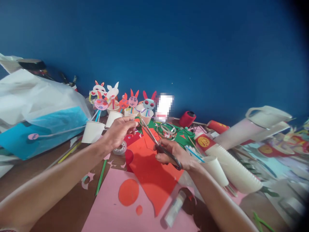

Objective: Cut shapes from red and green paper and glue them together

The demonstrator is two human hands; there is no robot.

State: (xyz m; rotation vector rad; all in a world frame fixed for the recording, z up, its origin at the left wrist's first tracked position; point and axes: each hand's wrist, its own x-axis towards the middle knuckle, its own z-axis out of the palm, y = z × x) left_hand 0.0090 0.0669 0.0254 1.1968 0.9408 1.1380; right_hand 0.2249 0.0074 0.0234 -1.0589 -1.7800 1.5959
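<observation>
My right hand (172, 153) grips a pair of scissors (151, 133) by its black handles, with the blades pointing up and left. Pinched in my left hand (122, 129) is a small piece of orange paper (137, 120), close beside the scissor tips. Whether the blades touch it I cannot tell. Below the hands, a large orange sheet (154, 174) with cut edges overlaps a pink sheet (103, 206). A big orange paper circle (128, 192) and a smaller orange circle (139, 210) lie on the pink sheet.
Paper cups (93, 132) with rabbit-faced stick figures (133, 100) line the back. A tape roll (120, 148) sits left of the orange sheet, a glue stick (175, 208) at front. Stacked cups (231, 164) and a pitcher (251, 125) stand right; a blue sheet (53, 129) lies left.
</observation>
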